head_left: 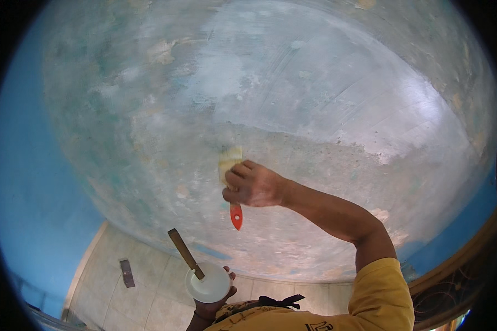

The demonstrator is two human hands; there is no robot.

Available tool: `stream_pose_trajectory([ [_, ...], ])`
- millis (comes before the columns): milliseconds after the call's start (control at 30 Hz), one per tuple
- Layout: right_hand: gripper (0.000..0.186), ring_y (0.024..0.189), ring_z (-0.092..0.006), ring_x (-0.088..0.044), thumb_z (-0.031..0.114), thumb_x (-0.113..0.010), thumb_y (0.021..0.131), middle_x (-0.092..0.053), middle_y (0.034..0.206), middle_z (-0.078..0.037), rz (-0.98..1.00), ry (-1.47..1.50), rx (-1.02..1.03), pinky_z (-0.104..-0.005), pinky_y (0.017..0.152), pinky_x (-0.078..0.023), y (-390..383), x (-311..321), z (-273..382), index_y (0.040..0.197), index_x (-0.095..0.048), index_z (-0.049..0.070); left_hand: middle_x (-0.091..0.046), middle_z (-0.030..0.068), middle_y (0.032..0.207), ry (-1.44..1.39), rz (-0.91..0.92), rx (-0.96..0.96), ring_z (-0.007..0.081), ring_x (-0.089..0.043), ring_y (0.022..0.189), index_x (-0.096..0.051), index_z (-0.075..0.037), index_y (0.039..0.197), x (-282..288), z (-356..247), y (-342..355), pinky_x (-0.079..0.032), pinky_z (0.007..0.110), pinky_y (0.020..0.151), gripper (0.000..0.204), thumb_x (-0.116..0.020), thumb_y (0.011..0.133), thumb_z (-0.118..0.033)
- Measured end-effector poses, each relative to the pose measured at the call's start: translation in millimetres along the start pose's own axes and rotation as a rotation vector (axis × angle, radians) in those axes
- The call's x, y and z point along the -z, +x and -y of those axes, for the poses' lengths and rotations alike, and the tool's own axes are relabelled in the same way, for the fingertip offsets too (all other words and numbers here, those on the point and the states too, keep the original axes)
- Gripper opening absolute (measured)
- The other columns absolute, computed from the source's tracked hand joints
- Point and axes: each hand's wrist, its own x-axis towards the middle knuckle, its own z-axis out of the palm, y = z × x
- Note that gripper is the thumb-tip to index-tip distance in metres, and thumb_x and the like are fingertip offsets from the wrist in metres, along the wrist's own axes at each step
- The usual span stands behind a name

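Observation:
My right hand (255,185) is closed around a paintbrush (236,217) with a red tapered handle. The brush's pale, wide bristles point up, at or very near a patchy grey wall (165,127). Low in the picture, my left hand (226,298) holds a round white bowl (211,291) from beneath and the side, its fingertips curling past the right rim. A flat brown wooden stick (185,251) stands tilted in the bowl, leaning up to the left. What the bowl contains is hard to make out.
A wet-looking, paler patch (315,77) covers the wall's upper right. Blue wall (33,182) borders it on the left. On the tiled floor (154,287) lies a small dark flat piece (127,273). Dark wooden furniture or framing (453,287) stands at the lower right.

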Motion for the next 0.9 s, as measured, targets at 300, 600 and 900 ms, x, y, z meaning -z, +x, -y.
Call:
stream_pose_trajectory([
  [300,0.026,0.087,-0.026,-0.063,0.015,-0.072,0.074,-0.064,0.093,-0.006,-0.473,-0.62,-0.328,-0.0369,0.071,-0.053,73,141,-143,0.1,-0.071,0.018,-0.051,0.0111,0.125,0.117,0.087,-0.057,0.0288,-0.051,0.115,-0.044,-0.015,0.132,3,3,5,-0.055,0.044,0.082,0.065,-0.076,0.077,-0.002],
  [600,0.023,0.094,-0.0258,-0.062,0.024,-0.072,0.082,-0.061,0.102,-0.01,-0.31,-0.066,-0.11,-0.0383,0.085,-0.055,-14,59,-39,0.1,-0.065,0.011,-0.052,0.0098,0.121,-0.048,0.01,-0.008,0.0277,-0.052,0.11,-0.046,-0.015,0.131,-24,-8,-7,-0.054,0.043,0.085,0.065,-0.076,0.074,-0.003],
  [900,0.04,0.089,-0.0295,-0.065,0.01,-0.077,0.065,-0.067,0.101,-0.008,-0.338,-0.819,-0.483,-0.0391,0.074,-0.053,-82,184,-121,0.104,-0.073,0.019,-0.052,0.01,0.128,0.635,0.195,-0.189,0.0289,-0.053,0.12,-0.048,-0.009,0.13,-22,-12,-12,-0.052,0.047,0.095,0.056,-0.078,0.083,-0.015],
])
